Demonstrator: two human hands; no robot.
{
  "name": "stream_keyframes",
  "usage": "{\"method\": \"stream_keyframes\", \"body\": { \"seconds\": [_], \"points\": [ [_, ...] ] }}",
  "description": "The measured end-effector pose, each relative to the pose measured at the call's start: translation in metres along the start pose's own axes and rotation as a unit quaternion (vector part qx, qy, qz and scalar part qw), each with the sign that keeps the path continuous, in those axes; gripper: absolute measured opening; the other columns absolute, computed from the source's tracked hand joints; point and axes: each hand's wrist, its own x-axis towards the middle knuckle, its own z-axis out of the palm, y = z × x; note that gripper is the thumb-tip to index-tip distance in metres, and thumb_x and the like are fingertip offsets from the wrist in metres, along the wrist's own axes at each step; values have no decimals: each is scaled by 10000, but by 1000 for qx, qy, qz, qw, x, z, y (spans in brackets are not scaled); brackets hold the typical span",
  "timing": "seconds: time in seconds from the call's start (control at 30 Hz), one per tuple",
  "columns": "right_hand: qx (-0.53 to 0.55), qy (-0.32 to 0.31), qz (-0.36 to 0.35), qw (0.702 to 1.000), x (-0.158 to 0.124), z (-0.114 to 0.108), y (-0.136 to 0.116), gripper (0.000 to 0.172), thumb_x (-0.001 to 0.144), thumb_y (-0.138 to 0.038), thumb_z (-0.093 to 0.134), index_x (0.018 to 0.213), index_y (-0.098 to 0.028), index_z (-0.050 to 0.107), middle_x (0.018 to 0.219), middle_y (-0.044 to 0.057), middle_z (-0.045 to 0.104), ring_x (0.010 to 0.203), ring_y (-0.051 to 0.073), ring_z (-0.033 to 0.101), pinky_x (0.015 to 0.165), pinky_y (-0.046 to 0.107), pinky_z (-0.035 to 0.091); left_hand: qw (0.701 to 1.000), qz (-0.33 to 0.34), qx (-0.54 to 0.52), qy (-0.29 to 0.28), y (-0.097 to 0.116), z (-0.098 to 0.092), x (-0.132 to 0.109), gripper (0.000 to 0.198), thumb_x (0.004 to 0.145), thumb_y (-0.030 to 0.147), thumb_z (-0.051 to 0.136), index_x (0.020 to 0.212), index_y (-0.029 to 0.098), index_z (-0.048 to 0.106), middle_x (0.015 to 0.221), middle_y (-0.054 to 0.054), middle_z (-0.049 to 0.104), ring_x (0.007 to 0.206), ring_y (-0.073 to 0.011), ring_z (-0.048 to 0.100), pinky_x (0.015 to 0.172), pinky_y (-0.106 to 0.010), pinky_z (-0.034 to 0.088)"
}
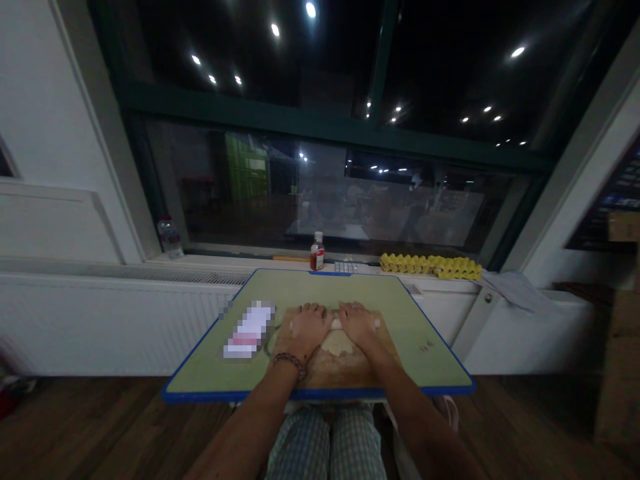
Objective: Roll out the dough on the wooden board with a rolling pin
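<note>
A wooden board (314,379) lies on the table in front of me, with a flat, irregular sheet of pale dough (336,343) on it. Across the far part of the dough runs a pale rolling pin (338,325), its right end showing past my hand. My left hand (309,328) rests palm down over the pin's left part, fingers stretched forward. Over the right part lies my right hand (358,323), also palm down with its fingers laid forward. Both palms hide much of the pin. A beaded bracelet (291,361) circles my left wrist.
A blue-edged green table (430,373) carries a blurred-out phone-like rectangle (250,330) at left. On the windowsill stand a red-labelled bottle (317,252), a clear bottle (171,239) and yellow egg cartons (430,265); papers (517,290) lie at right.
</note>
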Motion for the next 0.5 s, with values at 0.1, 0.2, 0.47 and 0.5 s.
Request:
{"method": "stream_keyframes", "body": {
  "seconds": [0.1,0.2,0.47,0.5],
  "points": [
    [18,8,-20,1000,-8,6,3,474,990,-193,290,1346,-73,579,1350,160,606,1280,203,543,1159,342,293,1000,17,-22,-6,0,-2,-9,397,988,344,359,1113,167,691,1176,-118,701,1120,-261,610,993,-400,412],
    [33,15,-25,999,-13,8,5,507,993,-194,244,1367,-63,561,1379,156,581,1330,187,499,1176,343,281,998,39,-40,-4,-1,0,-15,407,984,338,381,1240,154,640,1289,-111,661,1216,-247,573,1073,-382,373],
    [-5,6,-52,999,-9,-5,1,476,980,-146,273,1317,-69,600,1350,148,610,1278,178,550,1184,320,261,999,36,-14,-22,-3,-1,-5,435,991,338,378,1311,153,607,1370,-127,609,1287,-257,533,1103,-383,361],
    [-9,7,-54,998,-7,-8,1,456,973,-138,295,1282,-81,626,1316,150,634,1246,184,576,1170,326,286,999,35,-17,-22,-3,-2,-1,425,987,330,386,1300,153,614,1353,-135,618,1277,-264,539,1093,-393,371]
  ]
}}
